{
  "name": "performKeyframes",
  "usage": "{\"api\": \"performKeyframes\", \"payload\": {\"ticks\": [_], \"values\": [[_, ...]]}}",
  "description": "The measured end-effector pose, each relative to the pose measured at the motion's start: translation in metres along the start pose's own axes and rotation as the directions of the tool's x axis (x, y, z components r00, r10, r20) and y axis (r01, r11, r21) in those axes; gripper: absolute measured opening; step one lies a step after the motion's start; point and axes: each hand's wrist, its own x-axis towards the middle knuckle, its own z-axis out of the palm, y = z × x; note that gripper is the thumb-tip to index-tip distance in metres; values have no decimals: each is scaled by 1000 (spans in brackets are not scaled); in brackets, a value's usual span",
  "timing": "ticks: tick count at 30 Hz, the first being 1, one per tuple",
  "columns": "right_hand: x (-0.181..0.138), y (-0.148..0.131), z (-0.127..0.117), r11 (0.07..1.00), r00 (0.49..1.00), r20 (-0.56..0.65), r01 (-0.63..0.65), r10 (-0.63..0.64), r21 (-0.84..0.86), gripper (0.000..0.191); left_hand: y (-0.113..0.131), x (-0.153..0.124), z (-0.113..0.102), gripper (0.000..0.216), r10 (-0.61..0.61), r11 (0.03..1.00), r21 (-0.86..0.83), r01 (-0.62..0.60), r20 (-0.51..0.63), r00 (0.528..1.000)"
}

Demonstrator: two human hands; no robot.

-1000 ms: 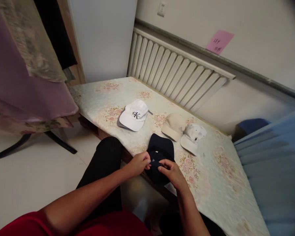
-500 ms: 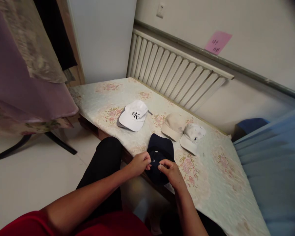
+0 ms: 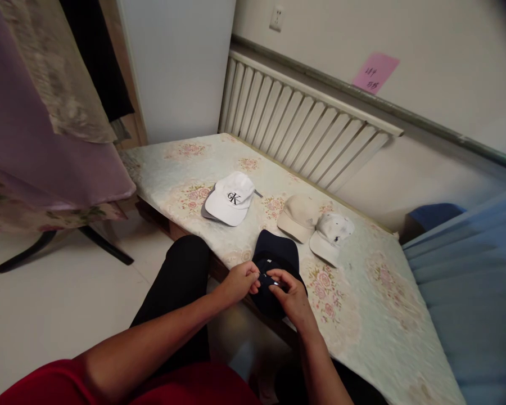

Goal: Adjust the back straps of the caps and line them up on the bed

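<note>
A navy baseball cap (image 3: 276, 247) lies at the front edge of the covered table, its brim pointing away from me and its inside partly showing. My left hand (image 3: 241, 281) is closed in a pinch at the left of the cap's back strap. Opposite it, my right hand (image 3: 292, 295) pinches the strap's other side, where a small shiny metal piece (image 3: 277, 284) glints, perhaps a buckle. The fingers hide most of the strap. Beyond the cap lie a beige cap (image 3: 297, 216) and a white cap with a small dark logo (image 3: 331, 236).
A white CK cap (image 3: 231, 197) rests on a grey one (image 3: 208, 212) at left on the floral tablecloth (image 3: 160, 169). Behind the table runs a radiator (image 3: 299, 118). A blue curtain (image 3: 484, 281) hangs at right, and draped cloth (image 3: 80, 169) at left.
My right fingers have shifted slightly left along the cap's strap, and the shiny metal piece now shows between them. The left hand keeps its pinch. The other caps stay put.
</note>
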Motion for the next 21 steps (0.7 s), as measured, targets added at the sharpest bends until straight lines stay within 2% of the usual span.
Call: {"api": "performKeyframes", "payload": {"ticks": [2, 5, 7, 9, 12, 16, 18, 21], "values": [[0, 0, 0, 999, 1000, -6, 9, -9, -36, 24, 0, -1, -1, 6, 49, 995, 88, -46, -36, 998], [0, 3, -1, 1000, 1000, -21, 5, -6, -31, 20, 1, -3, -6, 12, 258, 922, 325, -209, -117, 959], [0, 5, -2, 1000, 1000, -20, -1, 0, -7, 17, 3, -2, -9, 26, 384, 841, 441, -314, -77, 920], [-1, 5, -3, 1000, 1000, -13, 8, -8, 0, 15, 7, 1, -13, 39, 458, 763, 500, -409, 26, 888], [-2, 3, -4, 999, 999, -5, 32, -32, -35, 19, 13, 10, -18, 43, 431, 680, 576, -454, 187, 883], [-3, 0, -5, 991, 996, 14, 85, -84, -102, 27, 21, 21, -21, 28, 252, 588, 693, -418, 334, 908], [-4, 0, -5, 981, 992, 1, 125, -126, -147, 27, 23, 24, -20, 24, 227, 595, 687, -417, 354, 907], [-6, 0, -6, 964, 985, -29, 162, -172, -213, 24, 26, 25, -18, 19, 223, 688, 604, -401, 350, 910]]}}
